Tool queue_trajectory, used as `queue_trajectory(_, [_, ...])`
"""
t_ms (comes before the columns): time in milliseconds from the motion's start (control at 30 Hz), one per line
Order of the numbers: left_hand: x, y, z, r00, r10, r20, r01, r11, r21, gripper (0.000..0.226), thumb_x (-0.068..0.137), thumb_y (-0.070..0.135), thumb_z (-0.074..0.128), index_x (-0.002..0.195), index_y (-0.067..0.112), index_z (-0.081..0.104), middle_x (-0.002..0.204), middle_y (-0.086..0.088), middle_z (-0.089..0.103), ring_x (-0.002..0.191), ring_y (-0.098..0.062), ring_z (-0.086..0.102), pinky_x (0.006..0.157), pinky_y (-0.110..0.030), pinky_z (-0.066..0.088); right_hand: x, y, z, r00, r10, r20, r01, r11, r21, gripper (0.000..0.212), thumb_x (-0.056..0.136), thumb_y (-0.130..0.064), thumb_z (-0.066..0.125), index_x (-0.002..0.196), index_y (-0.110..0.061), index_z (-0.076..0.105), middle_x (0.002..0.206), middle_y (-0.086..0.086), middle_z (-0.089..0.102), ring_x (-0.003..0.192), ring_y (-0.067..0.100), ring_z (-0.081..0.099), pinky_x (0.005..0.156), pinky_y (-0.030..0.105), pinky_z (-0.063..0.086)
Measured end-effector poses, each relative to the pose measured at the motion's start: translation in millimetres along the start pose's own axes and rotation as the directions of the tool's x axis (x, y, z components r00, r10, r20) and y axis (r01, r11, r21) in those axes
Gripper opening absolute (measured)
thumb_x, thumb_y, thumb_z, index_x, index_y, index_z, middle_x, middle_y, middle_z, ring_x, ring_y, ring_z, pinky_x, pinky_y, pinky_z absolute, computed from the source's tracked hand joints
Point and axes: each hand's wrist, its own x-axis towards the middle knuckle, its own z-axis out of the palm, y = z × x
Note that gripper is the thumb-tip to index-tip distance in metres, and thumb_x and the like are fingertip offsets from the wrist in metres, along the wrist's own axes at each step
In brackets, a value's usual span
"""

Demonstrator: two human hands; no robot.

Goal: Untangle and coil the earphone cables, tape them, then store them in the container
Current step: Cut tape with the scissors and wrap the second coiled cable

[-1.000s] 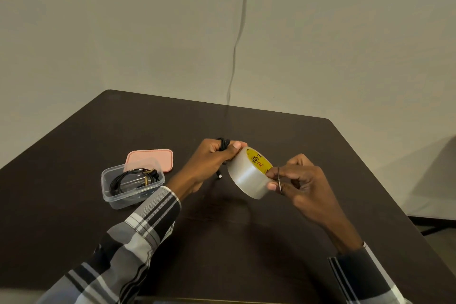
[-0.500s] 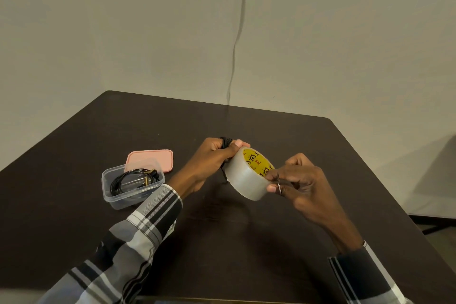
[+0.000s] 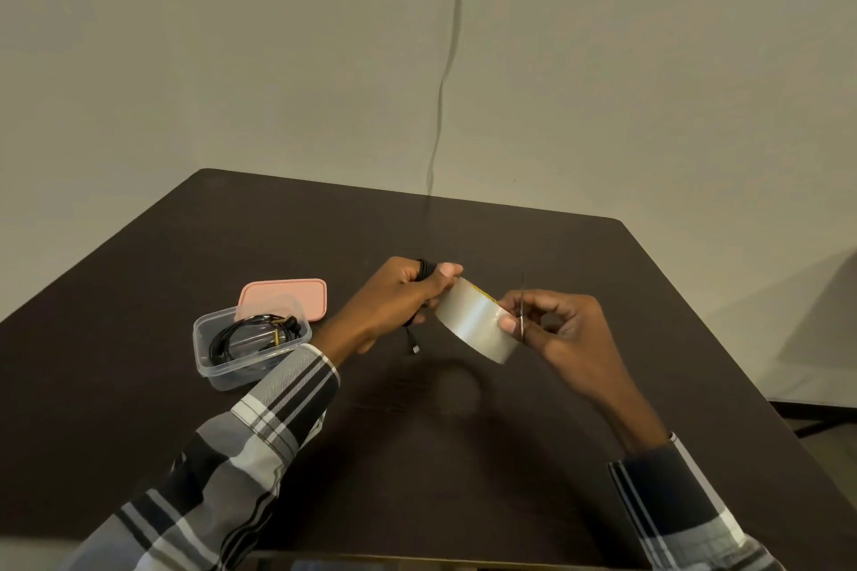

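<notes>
Left hand (image 3: 399,297) gripping coiled black earphone cable (image 3: 424,270) plus clear tape roll (image 3: 477,325), steadied for right hand (image 3: 563,329) pinching thin metal blade (image 3: 522,315) to cut a strip.

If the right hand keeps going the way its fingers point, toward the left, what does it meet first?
Most likely the roll of clear tape, which the right hand already touches at its near rim. Beyond it sits the left hand, gripping the roll and a coiled black earphone cable. Depth is hard to judge.
</notes>
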Motion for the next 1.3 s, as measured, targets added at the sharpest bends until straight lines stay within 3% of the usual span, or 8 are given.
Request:
queue_trajectory(67, [-2,3,1,0.994,0.105,0.039,-0.109,0.984,0.140,0.029,0.094,0.053,0.048,0.109,0.040,0.069,0.092,-0.004,0.072,0.083,-0.003,0.061,0.077,-0.030,0.048,4,-1,2,0.999,0.045,-0.010,-0.045,0.999,-0.010,0.016,0.085,0.003,0.074,0.083,-0.013,0.076,0.071,-0.005,0.066,0.060,0.000,0.051,0.061,0.016,0.044])
queue_trajectory(133, [-3,5,3,0.979,0.163,0.122,-0.196,0.916,0.351,0.035,0.096,0.053,0.046,0.117,0.034,0.067,0.124,0.009,0.068,0.106,0.005,0.060,0.094,-0.032,0.049,6,-3,5,0.995,0.097,-0.018,-0.096,0.995,0.031,0.011,0.084,0.005,0.073,0.084,-0.006,0.076,0.072,0.007,0.066,0.062,0.004,0.052,0.061,0.019,0.045])
queue_trajectory(200, [-4,6,5,0.968,0.165,0.188,-0.242,0.807,0.539,0.036,0.099,0.050,0.045,0.130,0.036,0.060,0.144,0.012,0.052,0.132,-0.001,0.047,0.110,-0.038,0.039,5,-6,7,0.993,0.120,-0.020,-0.119,0.991,0.066,0.009,0.084,0.005,0.073,0.084,-0.004,0.076,0.072,0.016,0.065,0.063,0.007,0.053,0.060,0.017,0.046])
queue_trajectory(333, [-5,12,8,0.958,0.146,0.247,-0.273,0.723,0.635,0.033,0.100,0.042,0.050,0.127,0.029,0.063,0.149,0.009,0.046,0.134,-0.006,0.045,0.110,-0.042,0.039,5,-8,7,0.987,0.156,0.029,-0.157,0.987,0.019,0.007,0.084,0.000,0.074,0.088,-0.005,0.077,0.082,0.025,0.069,0.066,0.010,0.055,0.061,0.020,0.046])
queue_trajectory(467, [-1,10,6,0.960,0.119,0.254,-0.254,0.756,0.604,0.036,0.096,0.035,0.059,0.098,0.001,0.069,0.136,0.003,0.060,0.124,-0.011,0.057,0.098,-0.042,0.049,7,-9,7,0.978,0.190,0.090,-0.192,0.981,0.013,0.010,0.084,-0.001,0.076,0.086,-0.011,0.079,0.077,0.017,0.071,0.064,0.008,0.056,0.064,0.022,0.047])
queue_trajectory(667, [-3,6,-5,0.955,0.089,0.283,-0.189,0.918,0.348,0.026,0.095,0.024,0.063,0.114,0.008,0.070,0.132,0.006,0.063,0.111,-0.014,0.065,0.072,-0.043,0.061,14,-15,-6,0.950,0.204,0.237,-0.214,0.977,0.016,0.011,0.083,-0.004,0.078,0.093,-0.007,0.078,0.075,-0.003,0.074,0.067,0.000,0.064,0.065,0.014,0.050])
queue_trajectory(967, [-4,-7,-21,0.958,0.087,0.272,-0.120,0.987,0.106,0.026,0.094,0.023,0.062,0.112,0.007,0.070,0.128,0.009,0.066,0.110,-0.011,0.066,0.069,-0.035,0.062,14,-9,-19,0.920,0.225,0.320,-0.247,0.969,0.030,0.027,0.074,-0.021,0.085,0.100,-0.019,0.079,0.097,0.013,0.075,0.082,0.032,0.062,0.077,0.032,0.054])
queue_trajectory(1300, [-4,-9,-19,0.971,0.067,0.231,-0.030,0.987,-0.160,0.028,0.088,0.030,0.063,0.110,0.016,0.072,0.127,0.006,0.067,0.111,-0.024,0.067,0.076,-0.044,0.062,13,-2,-24,0.931,0.201,0.303,-0.274,0.936,0.220,0.027,0.068,-0.030,0.083,0.091,-0.019,0.075,0.078,-0.003,0.066,0.064,0.006,0.051,0.053,0.016,0.040])
